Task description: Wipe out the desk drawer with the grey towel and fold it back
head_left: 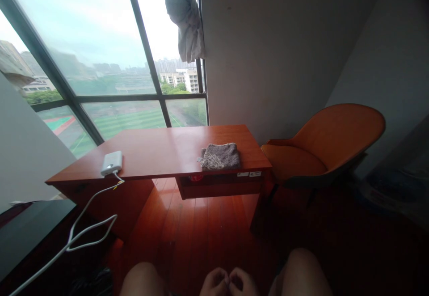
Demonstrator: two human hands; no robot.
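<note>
Hands (214, 282) meet before a desk (161, 146) bearing folded cloth (224, 156).

Between the left knee (142, 279) and right knee (303, 271), the hands (241, 281) have open air forward to the near edge of the desk (161, 148). Over the desktop, a way runs between the white corded device (112, 162) and the folded towel (224, 156). The white cable (71, 238) loops across the left approach; below the towel, the under-desk shelf (221, 191) bars passage. The orange chair (342, 133) crowds the right end.
</note>
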